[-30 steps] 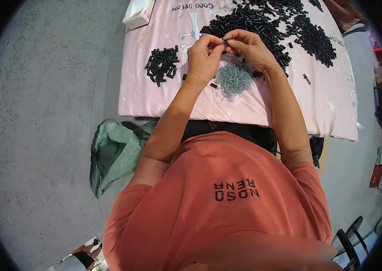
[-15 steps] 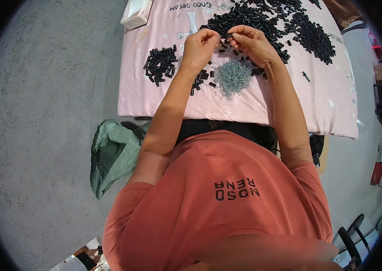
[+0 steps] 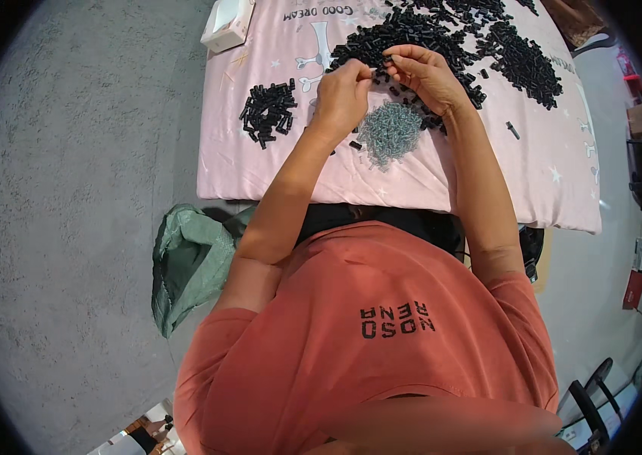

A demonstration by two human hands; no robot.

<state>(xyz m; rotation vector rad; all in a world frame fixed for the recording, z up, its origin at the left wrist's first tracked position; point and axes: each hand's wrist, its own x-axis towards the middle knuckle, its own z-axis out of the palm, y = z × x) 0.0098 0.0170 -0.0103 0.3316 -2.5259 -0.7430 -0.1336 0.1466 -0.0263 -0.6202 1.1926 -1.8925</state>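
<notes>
My left hand [image 3: 342, 97] is closed, thumb and fingertips pinched together; what they hold, if anything, is too small to make out. Just to its right, my right hand [image 3: 431, 78] pinches a small black cylindrical piece between thumb and forefinger, largely covered by the fingertips. Both hands are above the near edge of a big heap of black cylindrical pieces [image 3: 412, 29]. Nearer to me, between my forearms, lies a pile of tiny silvery coil-like pieces [image 3: 390, 130]. A smaller pile of black cylindrical pieces [image 3: 268, 112] is left of my left hand.
A pale pink patterned cloth [image 3: 260, 173] covers the table. At its far left corner stands a white tissue box [image 3: 228, 26]. Another black heap [image 3: 524, 67] lies at the right, with a lone thin dark piece [image 3: 513, 130] nearer. A green sack [image 3: 192, 262] sits on the floor.
My left hand has turned and shifted slightly nearer to me, covering more of the loose black pieces beside the silvery pile. My right hand has hardly moved.
</notes>
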